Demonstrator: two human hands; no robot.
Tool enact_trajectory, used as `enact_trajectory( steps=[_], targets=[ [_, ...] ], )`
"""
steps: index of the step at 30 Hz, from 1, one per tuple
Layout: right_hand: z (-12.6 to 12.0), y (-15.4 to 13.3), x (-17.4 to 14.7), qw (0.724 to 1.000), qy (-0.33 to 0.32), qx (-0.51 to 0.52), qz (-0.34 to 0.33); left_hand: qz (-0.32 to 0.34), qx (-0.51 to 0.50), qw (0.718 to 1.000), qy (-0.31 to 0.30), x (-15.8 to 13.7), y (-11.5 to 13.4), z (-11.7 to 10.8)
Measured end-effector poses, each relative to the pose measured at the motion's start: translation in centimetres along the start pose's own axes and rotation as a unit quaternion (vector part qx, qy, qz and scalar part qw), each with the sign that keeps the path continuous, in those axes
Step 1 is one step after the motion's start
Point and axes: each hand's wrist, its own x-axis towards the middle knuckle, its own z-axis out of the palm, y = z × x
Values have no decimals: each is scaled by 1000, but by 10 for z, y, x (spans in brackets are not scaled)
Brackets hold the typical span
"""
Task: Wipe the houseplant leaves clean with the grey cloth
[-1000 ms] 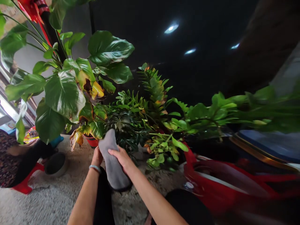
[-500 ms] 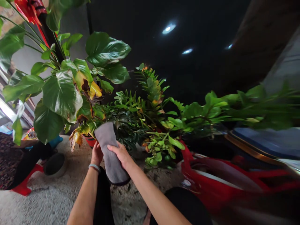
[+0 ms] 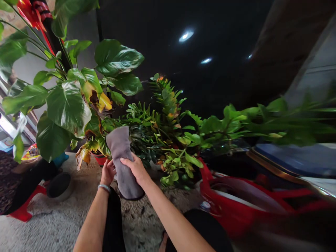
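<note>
A soft grey cloth piece (image 3: pixel 122 150), long, narrower at its middle and dark along its bottom edge, is held up in front of me; its exact kind is unclear. My right hand (image 3: pixel 136 169) grips it from the right side, thumb across the front and fingers hidden behind. At its left edge is my left hand (image 3: pixel 107 173), with a pale bracelet (image 3: pixel 104 188) at the wrist. The fingers of that hand are loosely bent and apart, with the tips close to the cloth; whether they touch it I cannot tell.
Leafy potted plants (image 3: pixel 168 129) stand ahead, one in a red pot (image 3: pixel 99 159). At right are a red bag-like container (image 3: pixel 223 206) and a blue-topped item (image 3: pixel 288 159). A person (image 3: pixel 15 185) sits at left on a red stool (image 3: pixel 25 211), beside a dark bucket (image 3: pixel 61 187).
The grey cloth has risen slightly with my right hand and leans a little more. My left hand's fingers have loosened at its edge. The view has shifted slightly.
</note>
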Motion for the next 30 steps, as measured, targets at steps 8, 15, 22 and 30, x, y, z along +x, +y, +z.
enact_trajectory(
  steps=[8, 15, 22, 30],
  targets=[
    [-19, 19, -59, 994, -51, 13, 92, -32, -61, 998, -4, 9, -1, -7],
    [-9, -28, -9, 1000, -7, 29, -6, -24, -35, 999, -1, 6, -5, 3],
    [-19, 48, -59, 991, -25, -17, 133, -19, -32, 999, 5, 4, 0, -3],
    [-67, -29, -37, 984, 112, 129, 53, -57, 26, 998, 24, 4, -13, 2]
  ],
)
